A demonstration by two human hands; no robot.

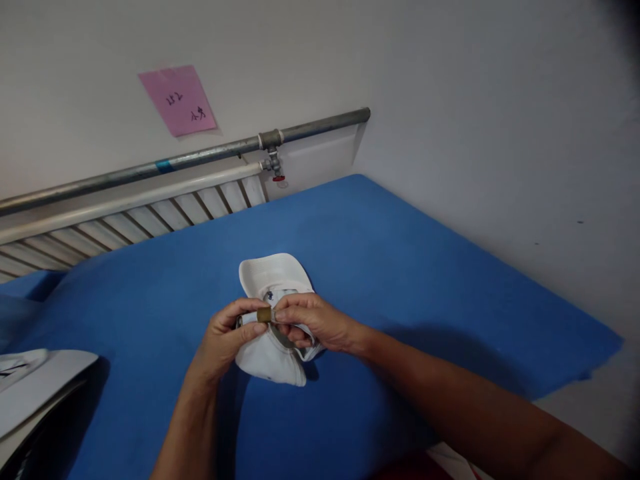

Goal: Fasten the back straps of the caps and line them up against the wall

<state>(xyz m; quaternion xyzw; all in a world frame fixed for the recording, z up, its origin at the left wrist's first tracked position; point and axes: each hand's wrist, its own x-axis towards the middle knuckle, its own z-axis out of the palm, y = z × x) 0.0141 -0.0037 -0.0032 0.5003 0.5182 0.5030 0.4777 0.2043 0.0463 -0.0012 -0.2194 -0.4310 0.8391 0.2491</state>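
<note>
A white baseball cap (270, 360) rests on the blue-covered table, its brim (277, 270) facing away from me. At the cap's back strap sits a small brass-coloured buckle (264, 315). My left hand (227, 333) pinches the strap on the buckle's left side, thumb below and fingers above. From the right, my right hand (313, 320) pinches the strap end beside the buckle, its other fingers curled over the cap opening. Part of the strap is hidden by my fingers.
More caps (45, 383) lie stacked at the left edge of the blue table cover (380, 267). Behind the table run a white radiator (190, 207) and a metal pipe (210, 155) with a red-handled valve (278, 178). A pink paper note (179, 100) hangs on the wall.
</note>
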